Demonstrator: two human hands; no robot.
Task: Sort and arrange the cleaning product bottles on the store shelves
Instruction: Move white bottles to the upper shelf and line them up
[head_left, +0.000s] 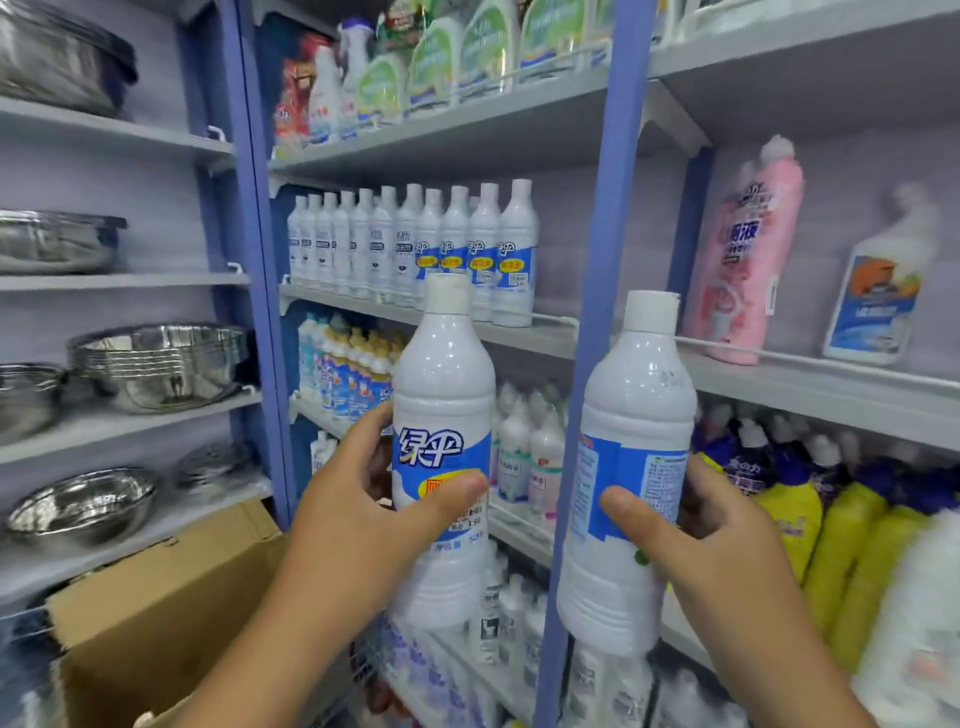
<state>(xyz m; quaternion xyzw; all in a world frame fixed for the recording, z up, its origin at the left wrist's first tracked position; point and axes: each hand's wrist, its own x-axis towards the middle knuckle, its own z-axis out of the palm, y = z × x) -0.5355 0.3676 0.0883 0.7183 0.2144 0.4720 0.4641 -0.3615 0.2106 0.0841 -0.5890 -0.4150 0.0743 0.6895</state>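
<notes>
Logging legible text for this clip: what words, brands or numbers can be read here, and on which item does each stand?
"绿伞": brand on the left-held bottle, in the left hand.
"3.50": price sticker on the same bottle.
"厕液": on the pink bottle.
Right-held bottle, in the right hand: back-label print too small to read.
Shelf row of white bottles: same logo, smaller print blurred.

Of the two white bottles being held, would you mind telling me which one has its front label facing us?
The bottle in the left hand: this left bottle shows the large brand characters, while the right bottle, in the right hand, shows fine print.
</notes>
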